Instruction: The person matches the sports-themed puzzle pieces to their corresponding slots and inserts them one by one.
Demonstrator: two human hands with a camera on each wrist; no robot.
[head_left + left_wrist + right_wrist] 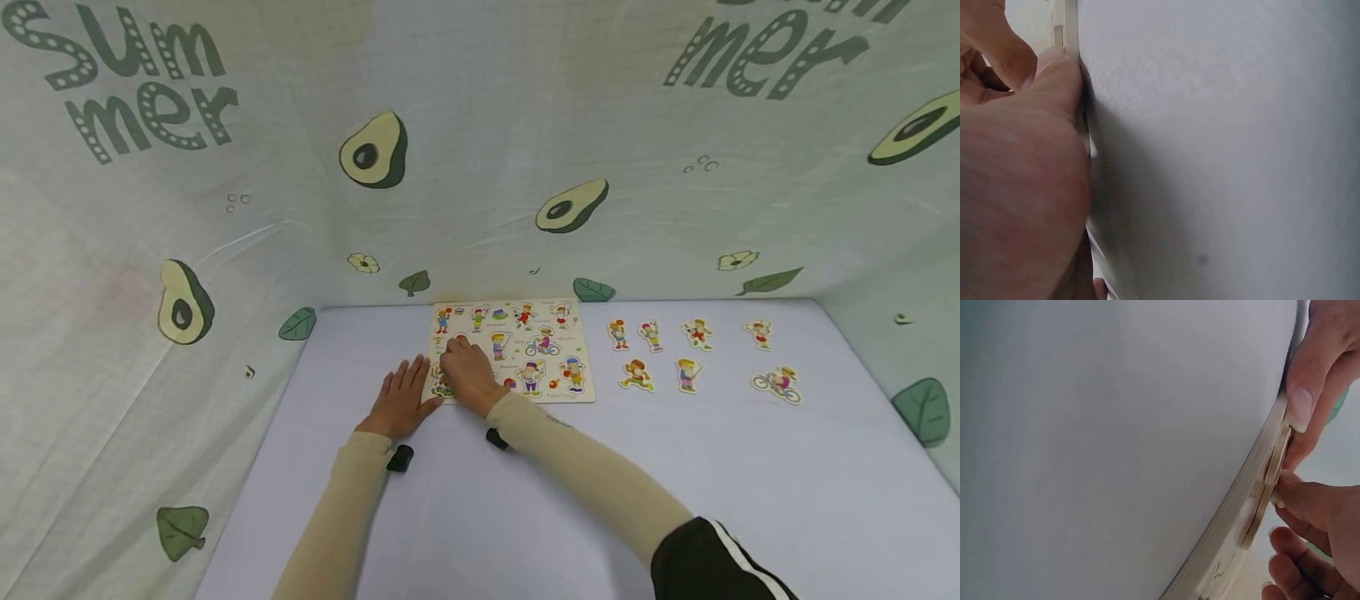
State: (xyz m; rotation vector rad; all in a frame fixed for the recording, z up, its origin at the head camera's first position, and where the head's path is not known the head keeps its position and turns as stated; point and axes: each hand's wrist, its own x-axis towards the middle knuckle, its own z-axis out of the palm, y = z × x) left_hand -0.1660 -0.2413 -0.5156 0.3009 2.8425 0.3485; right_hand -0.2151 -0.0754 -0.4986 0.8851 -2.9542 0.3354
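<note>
A wooden peg-style picture board (555,393) with sport figures lies at the back of the table. My left hand (401,402) rests flat at its left edge, fingers spread; in the left wrist view the thumb (1060,78) touches the board's rim. My right hand (471,377) bends over the board's left part, its fingers curled. In the right wrist view its thumb and fingers are at a wooden puzzle piece (1257,515) standing slightly proud of the board, apparently pinching it. The hand hides the piece's picture. A figure (442,385) shows at the board's lower left corner.
Right of the board lie several loose figure pieces in two rows, among them a cyclist (778,384), a runner (637,375) and a fishing figure (687,375). A printed cloth backdrop (480,233) rises behind the white table (675,467).
</note>
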